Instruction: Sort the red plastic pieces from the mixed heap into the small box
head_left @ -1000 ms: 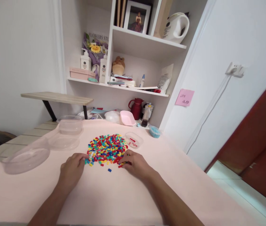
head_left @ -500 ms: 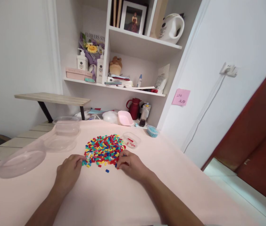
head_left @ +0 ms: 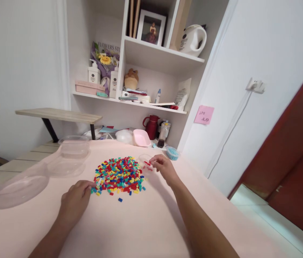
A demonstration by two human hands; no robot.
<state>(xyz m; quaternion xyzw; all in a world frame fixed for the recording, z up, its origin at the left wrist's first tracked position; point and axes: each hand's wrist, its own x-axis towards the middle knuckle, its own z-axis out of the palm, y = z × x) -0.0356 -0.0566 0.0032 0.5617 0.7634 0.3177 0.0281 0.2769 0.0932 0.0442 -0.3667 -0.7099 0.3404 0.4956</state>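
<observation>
A pile of small building bricks (head_left: pixel 119 175) in red, blue, yellow, green and other colours lies on the pink-covered table. My left hand (head_left: pixel 76 197) rests at the pile's left edge, fingers drawn together at the bricks; whatever they pinch is hidden. My right hand (head_left: pixel 164 167) is over the right side of a small clear container (head_left: pixel 144 157), thumb and fingers pinched, with a bit of red at the tips. Several red bricks (head_left: pixel 147 167) lie in that container. A single blue brick (head_left: pixel 120 200) sits apart, in front of the pile.
Clear plastic tubs (head_left: pixel 19 190) stand along the left. A pink basin (head_left: pixel 142 138), a red jug (head_left: pixel 151 126) and a bottle of dark liquid (head_left: pixel 163 135) are at the back. A tub of blue pieces (head_left: pixel 172 153) stands at back right, below the shelves (head_left: pixel 157 107).
My right hand has moved from the pile's front right edge up and right to the small clear container. My left hand stays by the pile's left edge. The view has tilted slightly.
</observation>
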